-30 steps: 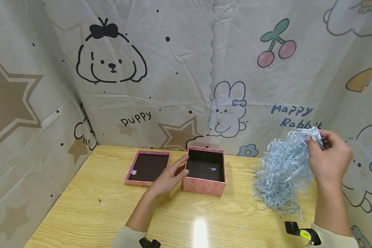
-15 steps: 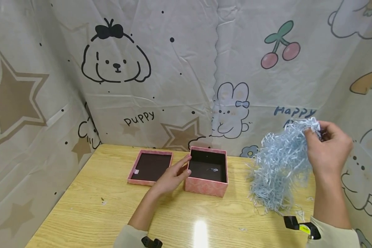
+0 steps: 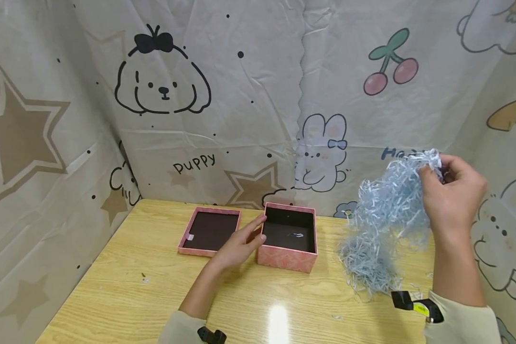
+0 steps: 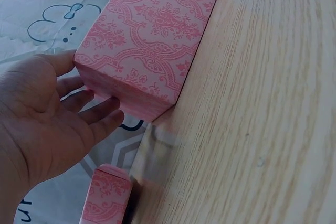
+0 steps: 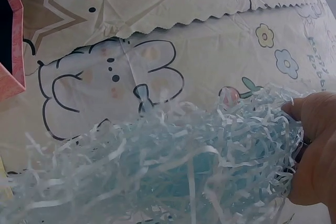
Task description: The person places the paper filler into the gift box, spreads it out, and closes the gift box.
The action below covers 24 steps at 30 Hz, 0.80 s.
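Note:
My right hand (image 3: 453, 191) pinches the top of a bundle of pale blue shredded paper (image 3: 391, 196), raised over the right side of the table. The bundle hangs down to a clump at tabletop height. In the right wrist view the shredded paper (image 5: 173, 166) fills the lower half. At the table's middle, my left hand (image 3: 238, 246) touches the left side of a pink patterned box (image 3: 285, 258) with extended fingers. The box stands without its lid, dark inside, with a small scrap of paper on its floor. From the left wrist, the fingertips lie along the box's side (image 4: 142, 35).
The pink box lid (image 3: 210, 231) lies upturned left of the box, partly behind the left hand. Paper scraps (image 3: 337, 317) dot the wooden table (image 3: 124, 296). A printed cloth (image 3: 241, 95) hangs behind the table and along both sides.
My right hand has risen, lifting the upper part of the shredded paper and stretching the bundle. The left hand stays at the box. The head view has shifted slightly.

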{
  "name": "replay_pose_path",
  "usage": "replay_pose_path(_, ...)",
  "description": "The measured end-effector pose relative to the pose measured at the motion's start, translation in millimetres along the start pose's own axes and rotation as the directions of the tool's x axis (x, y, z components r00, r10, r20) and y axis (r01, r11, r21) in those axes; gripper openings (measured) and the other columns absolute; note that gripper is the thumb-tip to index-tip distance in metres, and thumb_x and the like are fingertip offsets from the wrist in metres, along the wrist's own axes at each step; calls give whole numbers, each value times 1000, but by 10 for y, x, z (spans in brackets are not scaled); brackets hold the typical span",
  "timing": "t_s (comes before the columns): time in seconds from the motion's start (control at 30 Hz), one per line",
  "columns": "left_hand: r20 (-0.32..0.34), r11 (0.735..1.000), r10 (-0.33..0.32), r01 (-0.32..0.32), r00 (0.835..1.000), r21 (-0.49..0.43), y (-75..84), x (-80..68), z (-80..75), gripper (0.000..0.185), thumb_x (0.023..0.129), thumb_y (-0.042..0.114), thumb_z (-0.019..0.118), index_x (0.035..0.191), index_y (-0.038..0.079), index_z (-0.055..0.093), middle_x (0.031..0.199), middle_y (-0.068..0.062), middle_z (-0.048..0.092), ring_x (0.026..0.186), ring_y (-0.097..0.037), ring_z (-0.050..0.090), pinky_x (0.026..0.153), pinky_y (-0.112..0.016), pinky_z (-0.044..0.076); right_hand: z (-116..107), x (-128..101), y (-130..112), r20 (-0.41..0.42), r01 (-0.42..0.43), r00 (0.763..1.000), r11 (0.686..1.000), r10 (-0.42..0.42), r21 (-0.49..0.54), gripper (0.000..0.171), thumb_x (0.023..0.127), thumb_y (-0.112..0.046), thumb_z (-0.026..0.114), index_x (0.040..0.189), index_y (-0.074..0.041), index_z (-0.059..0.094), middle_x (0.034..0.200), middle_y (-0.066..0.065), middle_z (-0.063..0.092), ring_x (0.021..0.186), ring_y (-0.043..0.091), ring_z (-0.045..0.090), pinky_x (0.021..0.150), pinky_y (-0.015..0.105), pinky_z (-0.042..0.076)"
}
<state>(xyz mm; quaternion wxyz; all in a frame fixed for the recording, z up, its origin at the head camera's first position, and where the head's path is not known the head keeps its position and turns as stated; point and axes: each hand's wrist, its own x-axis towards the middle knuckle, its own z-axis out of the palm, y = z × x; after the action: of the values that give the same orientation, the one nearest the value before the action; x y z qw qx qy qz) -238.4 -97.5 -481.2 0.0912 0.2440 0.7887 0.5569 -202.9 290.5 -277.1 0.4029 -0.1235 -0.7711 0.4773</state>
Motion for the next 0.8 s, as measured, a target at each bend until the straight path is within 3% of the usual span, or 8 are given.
replay_pose_path(0.43,7,1000,1,-1,1000,22,28,18,-26,61,112,23,55,168,16,31,176,-8,20,153,-37,38,123,-50,36,123,96,-316,25,59,998,993,-62,105,9,98,-6,69,100,-11,76,83,-3,58,70,13,45,54,15,38)
replay_pose_path(0.8,2,1000,6,-6,1000,11,21,2,-6,60,112,22,55,167,14,32,176,-10,21,153,-38,39,123,-51,36,464,74,-721,81,134,985,968,-154,210,10,95,0,72,96,-8,77,82,-4,62,71,13,49,56,16,41)
